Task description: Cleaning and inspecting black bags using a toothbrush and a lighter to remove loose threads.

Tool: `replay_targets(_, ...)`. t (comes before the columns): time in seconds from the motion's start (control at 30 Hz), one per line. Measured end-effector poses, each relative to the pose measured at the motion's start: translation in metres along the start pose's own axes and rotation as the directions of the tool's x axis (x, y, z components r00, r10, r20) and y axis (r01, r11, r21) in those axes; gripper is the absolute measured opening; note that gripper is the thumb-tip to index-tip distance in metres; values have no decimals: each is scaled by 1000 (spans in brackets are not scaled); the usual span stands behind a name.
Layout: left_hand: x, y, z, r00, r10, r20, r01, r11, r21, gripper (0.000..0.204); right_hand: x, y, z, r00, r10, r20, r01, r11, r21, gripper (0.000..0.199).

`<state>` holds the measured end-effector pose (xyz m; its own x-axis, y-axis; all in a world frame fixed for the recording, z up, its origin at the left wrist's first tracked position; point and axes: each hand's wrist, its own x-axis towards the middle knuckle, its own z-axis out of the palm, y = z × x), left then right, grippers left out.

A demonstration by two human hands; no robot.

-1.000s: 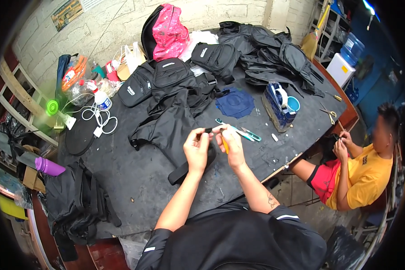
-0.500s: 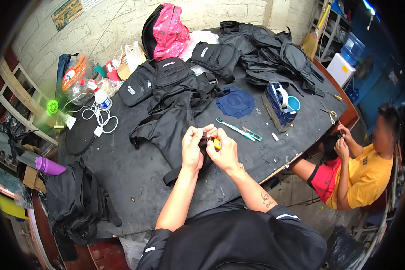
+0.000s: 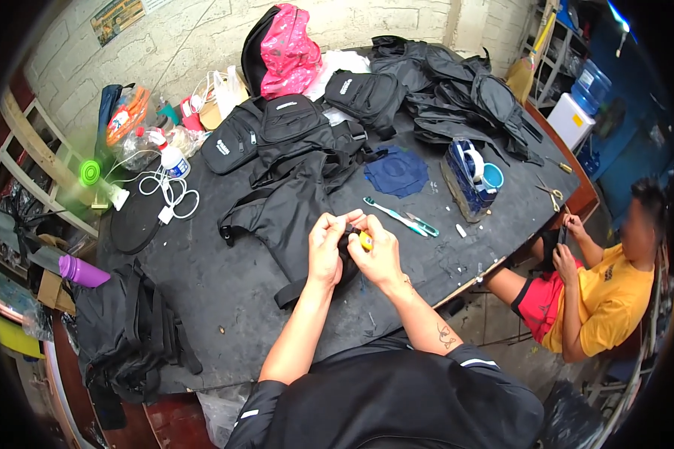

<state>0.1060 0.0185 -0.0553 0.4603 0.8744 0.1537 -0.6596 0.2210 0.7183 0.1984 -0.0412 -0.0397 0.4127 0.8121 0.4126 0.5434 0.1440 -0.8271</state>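
Both hands are close together over the near middle of the table. My left hand [image 3: 325, 251] is closed, pinching a black strap [image 3: 350, 231] with thumb and fingertips. My right hand [image 3: 378, 258] is wrapped round a small yellow lighter [image 3: 366, 240], only partly visible, its tip hidden by my fingers against the strap. Beneath and beyond them lies a black backpack [image 3: 296, 217], its straps trailing toward me. To the right of my fingers lie a green and white toothbrush [image 3: 391, 214] and a small green-handled tool [image 3: 424, 226].
More black bags [image 3: 449, 86] pile up at the back, beside a pink bag [image 3: 288, 52]. A blue tape dispenser [image 3: 460, 187], scissors [image 3: 554, 194] and blue fabric [image 3: 397, 172] lie rightward. A white bottle [image 3: 174, 161] and cables stand left. Another person [image 3: 606, 292] sits beyond the right edge.
My hands keep nearly the same grip on the strap and lighter, fingertips shifting slightly. A reddish spot between them no longer shows. The seated person's hands have moved apart around a dark item.
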Motion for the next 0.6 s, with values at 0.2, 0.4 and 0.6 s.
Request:
replay_targets(0.2, -29, 46, 0, 955, 258, 146, -205, 220, 954, 49, -1, 41, -29, 977, 182, -114, -145, 950, 276, 19)
replay_targets(0.4, -37, 46, -135, 789, 337, -513, 364, 416, 833, 54, -5, 76, -11, 894, 423, 150, -432, 902, 32, 48)
replay_targets(0.6, -35, 20, -131, 827, 55, -559, 494, 401, 771, 80, -24, 85, 9, 852, 409, 328, -392, 912, -120, 65)
